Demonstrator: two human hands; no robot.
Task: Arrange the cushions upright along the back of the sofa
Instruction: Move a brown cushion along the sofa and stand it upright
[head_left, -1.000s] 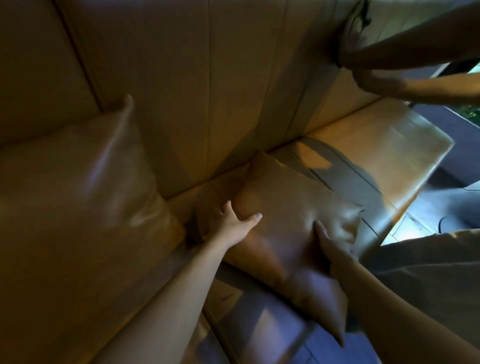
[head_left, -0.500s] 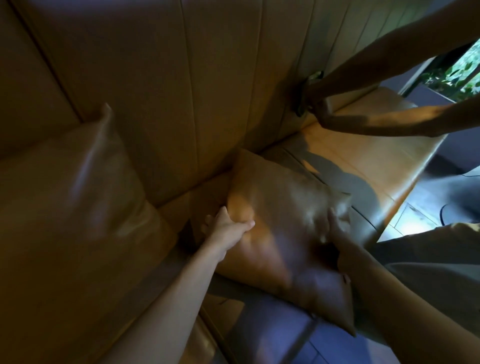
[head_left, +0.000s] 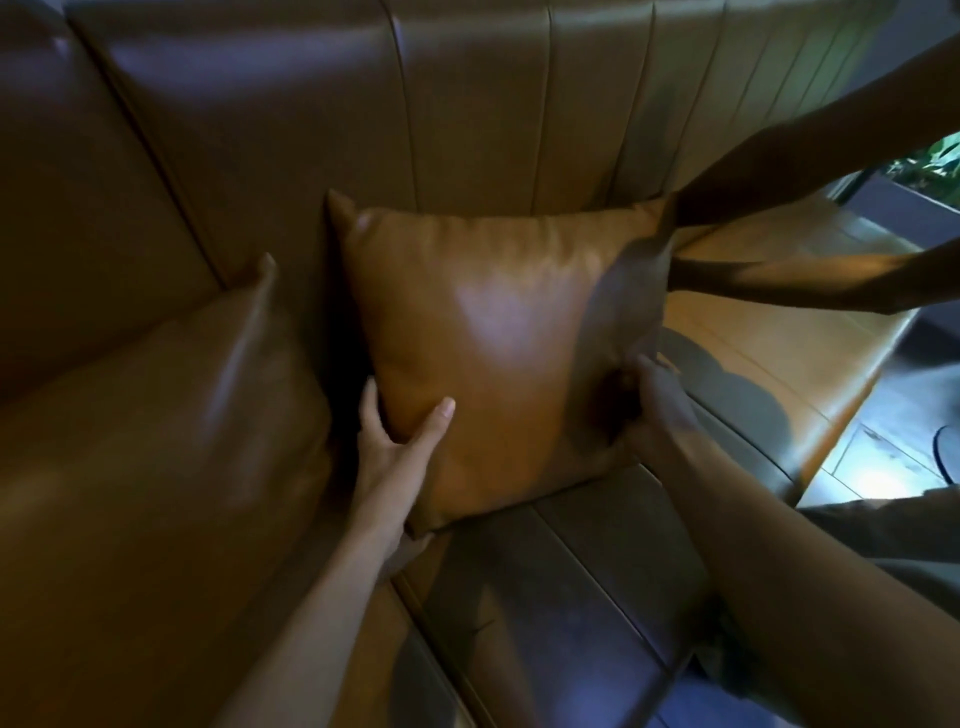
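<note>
Leather under both sets of fingers: left hand (head_left: 400, 447) clamped on lower-left edge of tan cushion (head_left: 493, 353), thumb on front face; right hand (head_left: 652, 410) gripping lower-right edge, fingertips partly hidden in shadow. Cushion now upright, back against sofa backrest (head_left: 467, 114), bottom corner on seat (head_left: 571, 571). Half a second ago lay tilted flat on seat, so stand-up step looks nearly done; release and squaring remain. Larger cushion (head_left: 156, 415) just beside, left, leaning. Second person's arms (head_left: 810, 208) at cushion's top-right corner, contact unclear.
</note>
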